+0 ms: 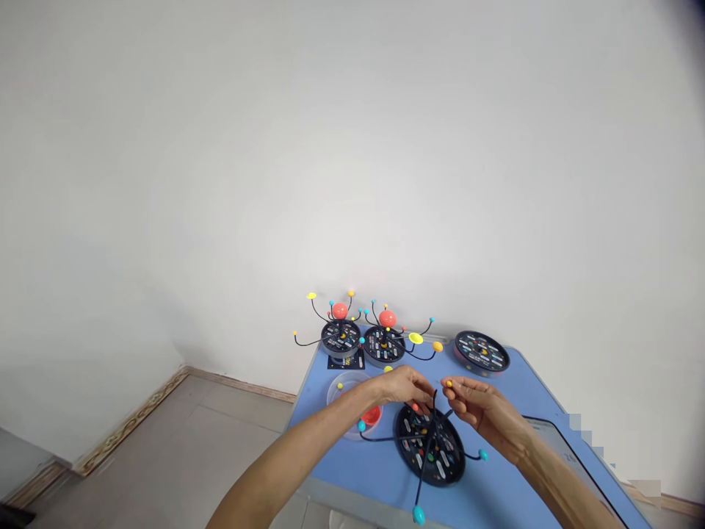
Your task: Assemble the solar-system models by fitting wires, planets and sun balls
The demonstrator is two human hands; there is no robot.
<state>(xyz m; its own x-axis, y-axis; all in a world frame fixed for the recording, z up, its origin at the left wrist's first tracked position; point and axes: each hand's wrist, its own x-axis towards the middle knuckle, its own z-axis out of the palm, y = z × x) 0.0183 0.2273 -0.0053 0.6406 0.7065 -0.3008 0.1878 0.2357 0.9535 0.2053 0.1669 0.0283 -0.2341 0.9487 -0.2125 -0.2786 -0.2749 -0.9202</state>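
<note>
On the blue table a solar system model with a round black base (430, 446) tilts toward me, its thin black curved arms tipped with blue balls. My left hand (405, 383) reaches over the far side of this base, fingers closed at one upright black arm. A red ball (415, 407) shows just below those fingers. My right hand (479, 404) is closed in a pinch on a small orange-yellow ball (449, 383), close beside the tip of that arm. Part of the left fingers' grip is hidden.
Two assembled models with red centre balls (340, 311) stand at the back left. A round black base (481, 352) lies at the back right. A clear plastic tub (337, 389) holds a red piece. A flat dark-edged screen (567, 452) lies right, partly behind my forearm.
</note>
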